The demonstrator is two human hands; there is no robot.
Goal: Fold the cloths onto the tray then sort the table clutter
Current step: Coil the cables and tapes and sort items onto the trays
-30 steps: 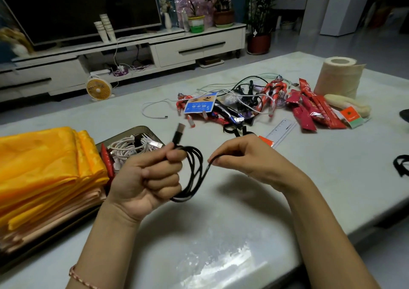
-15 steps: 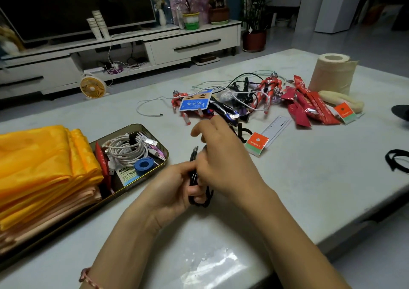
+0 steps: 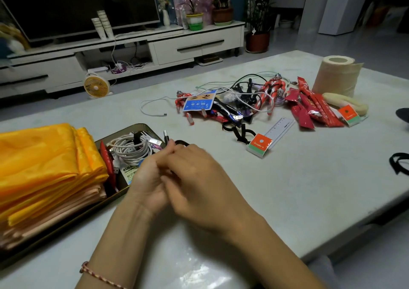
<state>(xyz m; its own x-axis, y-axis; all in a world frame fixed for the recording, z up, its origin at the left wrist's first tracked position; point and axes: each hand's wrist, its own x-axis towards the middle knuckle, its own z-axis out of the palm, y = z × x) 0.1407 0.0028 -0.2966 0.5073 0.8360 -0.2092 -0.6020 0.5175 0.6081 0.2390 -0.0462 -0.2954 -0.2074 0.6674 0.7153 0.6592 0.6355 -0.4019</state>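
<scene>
So the black cable (image 3: 182, 143) is bunched up between both hands, just beside the tray's (image 3: 141, 126) right rim, plug poking up. The left hand (image 3: 145, 179) is curled round the bundle from below. The right hand (image 3: 195, 178) is laid over it, fingers pinched on the loop, a bit blurred tbh. Yellow cloths (image 3: 44, 156) are stacked folded on the tray, with a white cable coil (image 3: 129, 149) tucked beside them. The clutter pile (image 3: 232, 105) is left further back, well apart.

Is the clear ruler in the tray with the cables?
No, the ruler lies on the bare table near the clutter pile, well to the right of the tray.
</scene>
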